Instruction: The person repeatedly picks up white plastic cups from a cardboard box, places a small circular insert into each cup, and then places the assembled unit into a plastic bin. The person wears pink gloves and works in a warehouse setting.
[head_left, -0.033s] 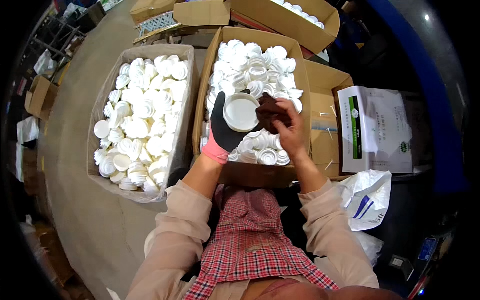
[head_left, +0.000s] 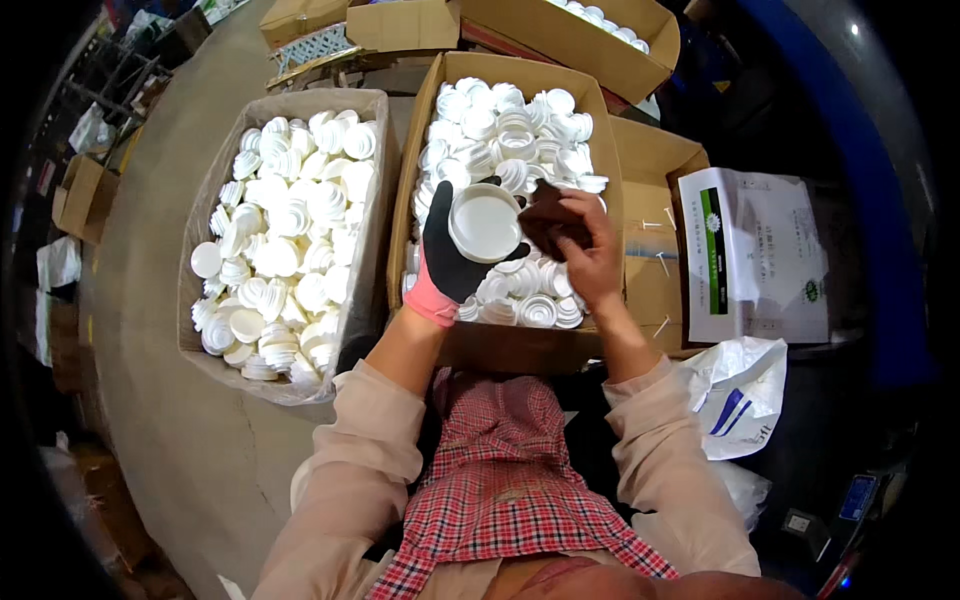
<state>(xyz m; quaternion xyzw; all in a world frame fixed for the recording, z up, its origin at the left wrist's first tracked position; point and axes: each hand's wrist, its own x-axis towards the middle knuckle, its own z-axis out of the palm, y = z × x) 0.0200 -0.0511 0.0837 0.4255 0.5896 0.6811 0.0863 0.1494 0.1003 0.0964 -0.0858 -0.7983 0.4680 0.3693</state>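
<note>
White lid point(head_left: 485, 222) is resting over the middle carton point(head_left: 520, 355), probably feeling light, stiff and slightly slippery, so its outer rim is offering you the surest hold. Starting at the left, one plastic-lined bin point(head_left: 384, 190) is holding heaped lids point(head_left: 275, 255), too many to count. Your gloved left hand point(head_left: 445, 262) is cupping that single lid, fingers curling around its rim. Beneath, the carton is carrying more uncountable lids. Your bare right hand point(head_left: 595, 255) is pinching one brown cloth point(head_left: 548, 218) beside the lid, fingers closing on it. Farther right, three white pins point(head_left: 662, 264) are lying on cardboard point(head_left: 640, 295), then one printed white panel point(head_left: 770, 260) and one white bag point(head_left: 745, 400) are showing.
</note>
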